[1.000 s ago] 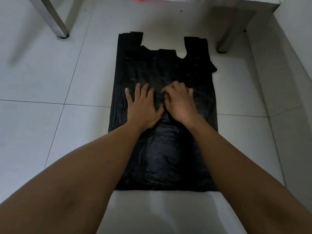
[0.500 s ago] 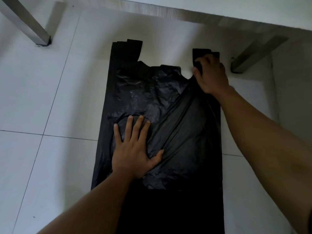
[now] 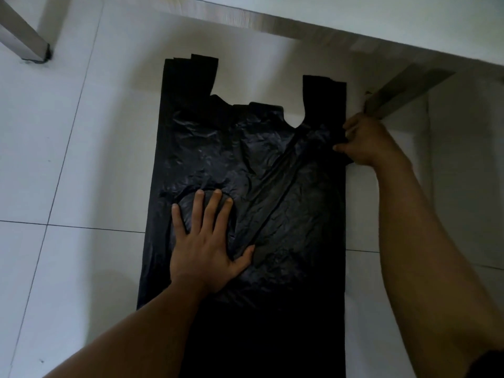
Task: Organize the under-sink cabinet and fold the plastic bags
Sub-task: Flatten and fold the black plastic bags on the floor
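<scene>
A black plastic carrier bag (image 3: 272,165) lies flat on the white tiled floor, its two handles pointing away from me. My left hand (image 3: 207,246) presses flat on the bag's left middle, fingers spread and straight. My right hand (image 3: 365,140) is at the bag's right edge just below the right handle, fingers and thumb pinching the plastic there. A diagonal crease runs from that edge down toward my left thumb.
A metal leg (image 3: 24,39) stands at the far left and another slanted leg (image 3: 401,91) at the far right, close to my right hand. A pale ledge (image 3: 300,25) crosses the top. White floor tiles (image 3: 54,159) lie on both sides of the bag.
My right hand has left the bag's middle, reached to the right handle, then come down to the right edge below it. My left hand stayed pressed flat. The camera moved closer.
</scene>
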Available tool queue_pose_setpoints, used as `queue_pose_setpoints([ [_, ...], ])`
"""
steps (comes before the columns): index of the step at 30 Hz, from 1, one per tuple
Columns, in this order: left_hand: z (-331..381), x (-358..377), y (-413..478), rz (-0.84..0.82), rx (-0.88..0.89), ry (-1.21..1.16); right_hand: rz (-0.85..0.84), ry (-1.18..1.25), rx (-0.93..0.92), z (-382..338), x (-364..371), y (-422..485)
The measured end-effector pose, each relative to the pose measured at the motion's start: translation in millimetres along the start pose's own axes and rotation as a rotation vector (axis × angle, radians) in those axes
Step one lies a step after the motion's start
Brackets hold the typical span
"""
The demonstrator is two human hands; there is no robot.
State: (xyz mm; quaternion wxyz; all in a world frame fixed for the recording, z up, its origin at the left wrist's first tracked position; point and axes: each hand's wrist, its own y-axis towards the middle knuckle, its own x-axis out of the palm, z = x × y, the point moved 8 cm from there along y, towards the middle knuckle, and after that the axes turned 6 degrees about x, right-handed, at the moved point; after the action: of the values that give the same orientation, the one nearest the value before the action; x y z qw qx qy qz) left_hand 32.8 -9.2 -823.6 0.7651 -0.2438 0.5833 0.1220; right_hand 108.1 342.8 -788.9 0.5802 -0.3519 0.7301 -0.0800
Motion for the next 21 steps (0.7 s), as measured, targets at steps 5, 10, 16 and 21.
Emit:
queue_pose_setpoints([
  [5,0,0,-1,0.003,-0.004,0.005,0.046,0.092,-0.028,3,-8,-4],
  [10,0,0,-1,-0.014,-0.013,0.001,0.065,0.194,-0.124,-8,-25,-23],
  [16,-1,-1,0,-0.001,-0.011,-0.008,-0.104,0.584,-0.059,-3,-24,-26],
  [21,0,-1,0,0.006,-0.009,-0.01,-0.203,0.772,-0.139,-10,-32,-33],
])
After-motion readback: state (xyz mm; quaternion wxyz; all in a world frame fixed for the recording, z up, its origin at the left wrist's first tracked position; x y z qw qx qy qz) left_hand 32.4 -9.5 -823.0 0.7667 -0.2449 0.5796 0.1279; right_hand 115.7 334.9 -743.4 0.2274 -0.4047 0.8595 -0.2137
